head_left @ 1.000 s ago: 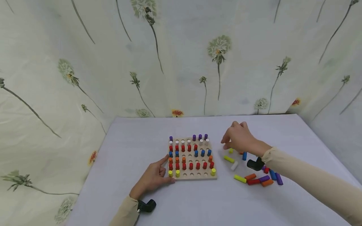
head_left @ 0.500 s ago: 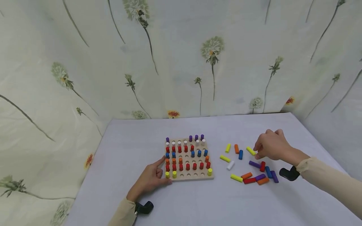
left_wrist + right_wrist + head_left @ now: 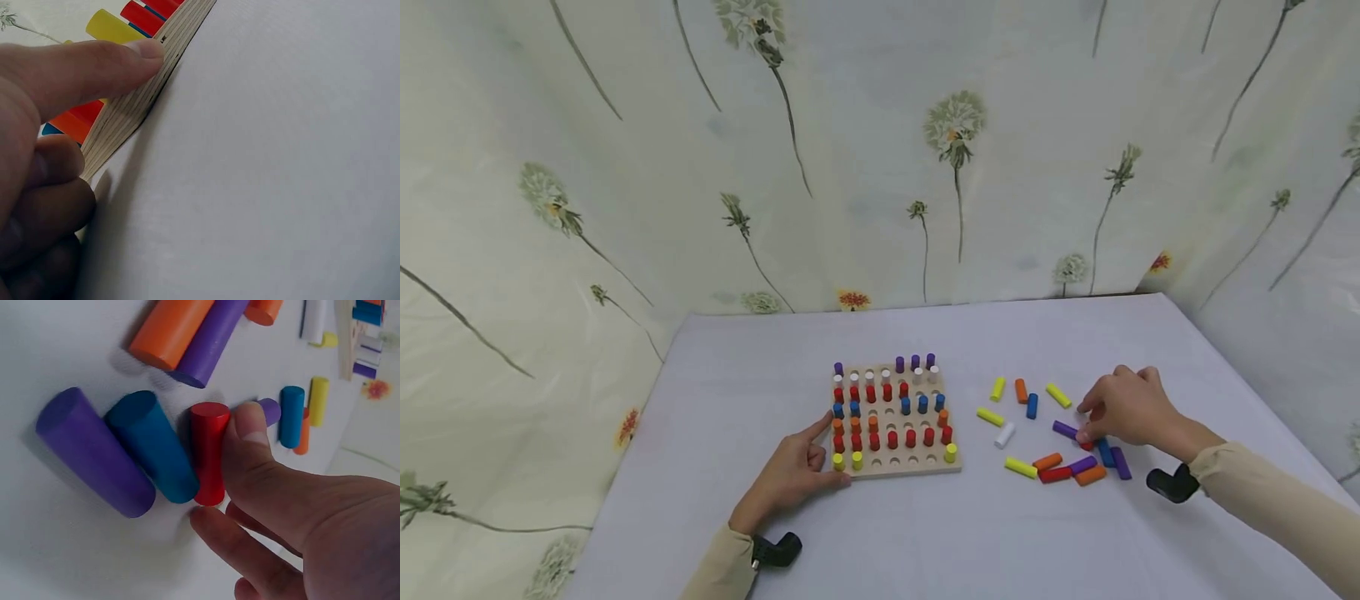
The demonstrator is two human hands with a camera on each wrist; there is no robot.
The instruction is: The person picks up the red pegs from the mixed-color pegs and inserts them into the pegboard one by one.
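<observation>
A wooden pegboard (image 3: 902, 469) stands on the table with rows of coloured pegs upright in it and several bare holes. My left hand (image 3: 793, 471) steadies its left front corner: one fingertip touches the left side and the thumb (image 3: 100, 69) rests on the front edge. Over the loose pegs at the right is my right hand (image 3: 1131, 408). In the right wrist view its thumb (image 3: 250, 444) touches the side of a lying red peg (image 3: 209, 450), and the index fingertip is near the peg's lower end. No pinch shows. A blue peg (image 3: 153, 447) lies against that red one.
Loose pegs lie scattered right of the board, among them a white peg (image 3: 1004, 435), a yellow peg (image 3: 1021, 467), an orange peg (image 3: 1021, 391) and a purple peg (image 3: 1121, 463). Flowered cloth (image 3: 865, 167) hangs behind the white table (image 3: 925, 542).
My right hand has moved right from near the board, over a yellow peg lying among the loose ones, then down to the red peg. The left hand has stayed at the board; the head view has shifted slightly.
</observation>
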